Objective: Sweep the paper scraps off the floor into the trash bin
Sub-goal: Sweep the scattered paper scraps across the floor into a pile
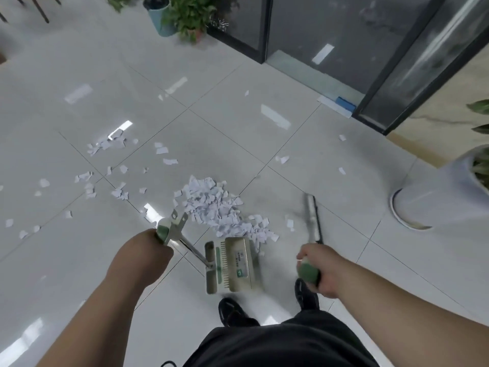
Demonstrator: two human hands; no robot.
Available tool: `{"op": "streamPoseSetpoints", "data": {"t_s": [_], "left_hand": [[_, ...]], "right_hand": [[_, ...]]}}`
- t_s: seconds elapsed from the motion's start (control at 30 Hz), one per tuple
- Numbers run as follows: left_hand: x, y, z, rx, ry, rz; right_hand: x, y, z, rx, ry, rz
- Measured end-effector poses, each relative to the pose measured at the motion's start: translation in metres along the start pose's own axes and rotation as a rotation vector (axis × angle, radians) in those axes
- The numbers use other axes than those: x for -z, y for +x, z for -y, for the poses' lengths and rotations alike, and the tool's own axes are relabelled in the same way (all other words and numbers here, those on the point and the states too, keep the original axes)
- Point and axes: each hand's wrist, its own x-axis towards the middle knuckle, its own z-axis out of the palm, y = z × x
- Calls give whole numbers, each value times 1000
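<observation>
Closest in, the person's two black shoes point(230, 311) stand right behind the dustpan point(230, 266), which sits on the floor point(79, 260) with its mouth turned toward the heap. The left hand point(148, 250) is closed around the green grip of the dustpan's long handle point(172, 231); the right hand point(317, 271) is wrapped around the green grip of the broom point(313, 221), whose head is blurred and lies off to the right of the dustpan, apart from the paper.

Just past the dustpan's lip is the main pile of paper scraps point(214, 205), its near edge touching or nearly touching the lip. I'd judge the risk here is a hard stroke: light paper like this would likely hop over the pan or fan out sideways instead of sliding in. If the pan tilts on that long handle (it looks steadied by one hand only), scraps could slip under the lip.

Farther left of the dustpan, loose scraps point(105, 147) are strewn over several tiles, and a few strays point(283, 158) lie beyond it to the right, so one pass won't finish it.

Farthest off stand a white planter point(428, 197), glass doors point(317, 35) and potted plants point(188, 14); strays pushed that way could lodge at the door frame. No trash bin is in view, so a loaded pan must be carried, and may spill.
</observation>
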Motion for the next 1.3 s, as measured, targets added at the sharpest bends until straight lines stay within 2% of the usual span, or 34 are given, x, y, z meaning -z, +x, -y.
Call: {"op": "streamPoseSetpoints", "data": {"t_s": [0.23,0.4,0.57,0.77,0.9,1.13,1.3], "left_hand": [[19,-10,83,71,-18,-53],[20,-26,138,156,-49,-112],[12,-45,174,229,-81,-156],[13,-56,199,277,-98,-167],[13,-59,207,284,-96,-155],[5,-57,220,307,-86,-131],[0,-63,232,331,-99,-128]], "right_hand": [[-142,-62,1,-129,207,280],[-186,-55,17,-119,412,506],[-213,-26,40,-64,527,617],[-210,-34,51,-2,496,555],[-209,-66,36,35,304,438],[-216,-88,3,-30,-76,153],[-225,-102,-21,-169,-13,252]]}}
